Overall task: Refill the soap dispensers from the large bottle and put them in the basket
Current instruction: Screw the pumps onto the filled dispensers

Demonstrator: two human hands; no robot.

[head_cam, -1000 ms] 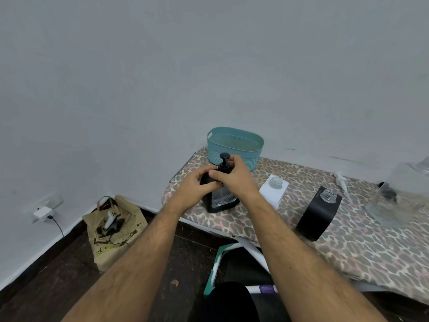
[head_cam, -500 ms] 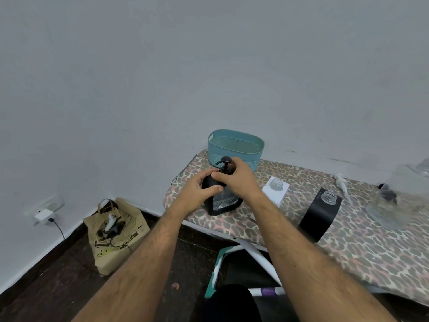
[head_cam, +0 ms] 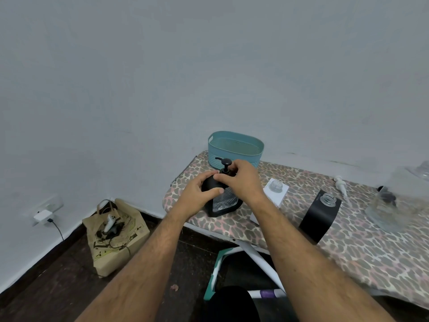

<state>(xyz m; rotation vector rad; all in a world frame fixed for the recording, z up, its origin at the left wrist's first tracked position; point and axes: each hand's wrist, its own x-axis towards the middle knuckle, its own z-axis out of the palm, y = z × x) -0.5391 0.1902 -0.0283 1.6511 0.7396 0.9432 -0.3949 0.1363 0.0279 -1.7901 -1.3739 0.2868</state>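
Head view: on a leopard-print ironing board (head_cam: pixel 348 247), the left hand (head_cam: pixel 197 196) grips a black soap dispenser (head_cam: pixel 222 203) while the right hand (head_cam: pixel 243 180) pinches its pump collar (head_cam: pixel 225 171), apparently screwing the pump on. Next, likely, a lift into the teal basket (head_cam: pixel 235 147) just behind. Two uncapped dispensers, white (head_cam: pixel 276 191) and black (head_cam: pixel 321 217), a loose pump (head_cam: pixel 340 184) and the large clear bottle (head_cam: pixel 401 198) wait to the right, none blocking the way.
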